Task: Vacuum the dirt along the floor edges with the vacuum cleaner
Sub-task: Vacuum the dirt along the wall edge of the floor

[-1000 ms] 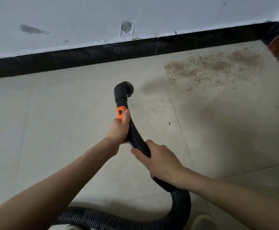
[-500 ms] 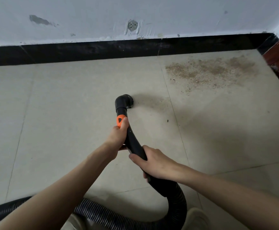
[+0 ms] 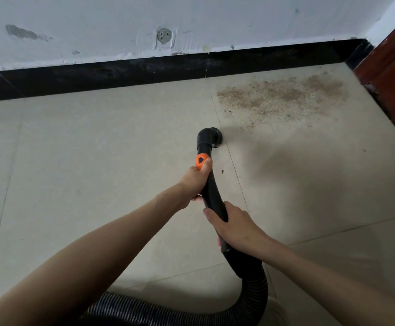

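A black vacuum wand (image 3: 211, 191) with an orange button (image 3: 201, 161) runs from my hands to a round brush nozzle (image 3: 211, 136) resting on the tiled floor. My left hand (image 3: 195, 182) grips the wand just below the button, thumb against it. My right hand (image 3: 233, 224) grips the wand lower down, where it joins the ribbed black hose (image 3: 250, 292). A patch of brown dirt (image 3: 283, 97) lies on the floor to the upper right of the nozzle, close to the black baseboard (image 3: 144, 71). The vacuum's body is out of view.
The hose curls along the bottom edge behind my arms. A red-brown wooden door frame (image 3: 394, 74) stands at the right, meeting the baseboard in the corner. The white wall (image 3: 121, 22) above has chipped patches. A small dark speck (image 3: 222, 171) lies beside the wand.
The nozzle has come down from the air onto the floor and shifted right, toward the near edge of the dirt patch. Both hands keep the same grip.
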{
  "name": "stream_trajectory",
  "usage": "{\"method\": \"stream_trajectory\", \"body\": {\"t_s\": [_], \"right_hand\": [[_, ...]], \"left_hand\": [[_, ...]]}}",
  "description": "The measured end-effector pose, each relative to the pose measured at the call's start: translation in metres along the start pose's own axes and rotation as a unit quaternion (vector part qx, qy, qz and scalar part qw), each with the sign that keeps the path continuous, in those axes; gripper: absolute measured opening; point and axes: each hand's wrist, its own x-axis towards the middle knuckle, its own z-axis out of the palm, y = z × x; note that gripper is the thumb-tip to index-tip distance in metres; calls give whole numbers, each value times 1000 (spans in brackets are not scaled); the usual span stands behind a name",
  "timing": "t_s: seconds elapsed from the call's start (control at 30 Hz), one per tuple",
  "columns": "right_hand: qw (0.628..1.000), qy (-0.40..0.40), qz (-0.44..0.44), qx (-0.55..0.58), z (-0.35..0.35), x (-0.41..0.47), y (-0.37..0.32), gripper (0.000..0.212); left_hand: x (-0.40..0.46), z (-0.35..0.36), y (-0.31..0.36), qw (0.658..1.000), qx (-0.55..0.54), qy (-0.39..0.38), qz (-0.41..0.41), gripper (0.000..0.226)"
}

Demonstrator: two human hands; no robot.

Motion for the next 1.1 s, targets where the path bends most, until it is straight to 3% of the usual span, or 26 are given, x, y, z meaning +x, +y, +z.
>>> {"method": "stream_trajectory", "body": {"t_s": [0.27,0.7,0.9,1.1], "right_hand": [[999,41,13,3,-3,5,-3,36],[988,-137,-66,-41,29,-19,-43,45],[979,-192,-37,-51,38,-34,-42,46],[987,-149,-26,-48,31,-32,-32,46]], "left_hand": [[6,3,11,1000,19,-22,4,44],[-31,-70,-36,977,-152,142,-50,37],[-47,-66,-67,971,-163,147,-89,42],[-37,-49,-53,980,-147,112,-79,46]]}}
